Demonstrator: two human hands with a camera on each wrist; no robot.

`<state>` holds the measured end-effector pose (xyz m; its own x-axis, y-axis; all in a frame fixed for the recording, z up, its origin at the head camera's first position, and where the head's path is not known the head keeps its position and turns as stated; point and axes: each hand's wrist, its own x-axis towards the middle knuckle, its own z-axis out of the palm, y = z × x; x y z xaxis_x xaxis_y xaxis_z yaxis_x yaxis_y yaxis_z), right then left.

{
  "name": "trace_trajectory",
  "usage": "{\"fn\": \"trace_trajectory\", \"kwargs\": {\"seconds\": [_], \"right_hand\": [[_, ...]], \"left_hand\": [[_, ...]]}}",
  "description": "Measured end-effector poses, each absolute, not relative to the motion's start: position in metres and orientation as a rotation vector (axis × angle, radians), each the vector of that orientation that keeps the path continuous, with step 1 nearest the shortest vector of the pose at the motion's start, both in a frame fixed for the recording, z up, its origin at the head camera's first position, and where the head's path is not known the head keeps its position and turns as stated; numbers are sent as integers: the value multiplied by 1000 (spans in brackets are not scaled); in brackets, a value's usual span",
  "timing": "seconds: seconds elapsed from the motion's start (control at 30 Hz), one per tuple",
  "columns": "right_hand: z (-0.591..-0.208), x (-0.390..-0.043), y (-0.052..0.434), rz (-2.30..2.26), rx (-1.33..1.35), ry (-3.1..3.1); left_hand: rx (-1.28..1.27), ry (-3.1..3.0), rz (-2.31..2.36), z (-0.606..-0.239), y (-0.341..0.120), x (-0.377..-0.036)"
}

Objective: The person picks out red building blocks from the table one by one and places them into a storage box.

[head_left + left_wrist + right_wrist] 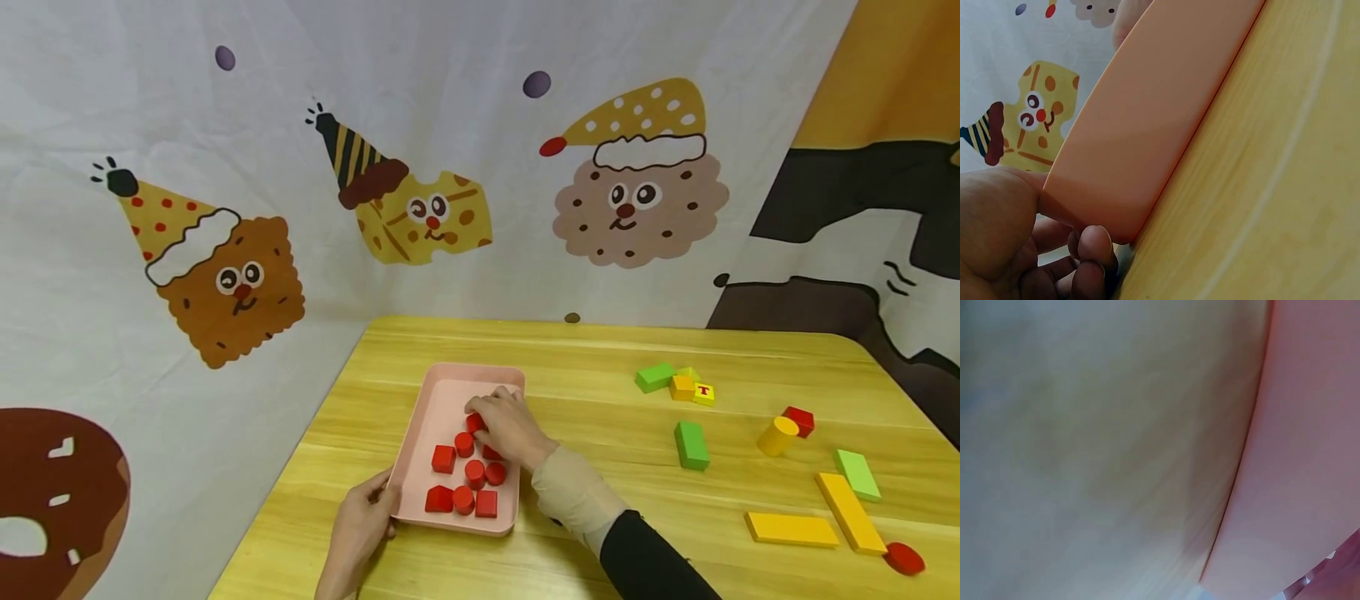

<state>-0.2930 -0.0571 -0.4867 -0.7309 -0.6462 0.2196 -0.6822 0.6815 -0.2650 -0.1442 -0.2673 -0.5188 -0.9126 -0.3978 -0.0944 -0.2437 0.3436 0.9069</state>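
Observation:
A pink tray lies on the table with several red blocks in it, both cubes and cylinders. At its near left corner my left hand grips the wall, thumb on the rim and fingers curled beneath, as the left wrist view of the tray also shows. My right hand reaches over the tray's right side and pinches a red block between thumb and fingers. Another red block is partly hidden under that hand. A red cube and a red cylinder stand close by.
Right of the tray lie a green block, a yellow cylinder, a red cube, long yellow blocks and a red piece. A small group with a green block sits farther back. A printed curtain hangs behind the table.

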Motion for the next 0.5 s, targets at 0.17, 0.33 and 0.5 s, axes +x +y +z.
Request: {"fn": "trace_trajectory", "kwargs": {"seconds": [0.17, 0.33, 0.5], "right_hand": [[-487, -292, -54, 515, 1101, -2785], [-483, -290, -51, 549, 1103, -2774], [-476, -290, -47, 580, 1096, -2735]], "left_hand": [[593, -2457, -1620, -519, -265, -144], [621, -2472, -1610, -520, -266, -145], [637, -2464, -1635, -519, -267, -145]]}}
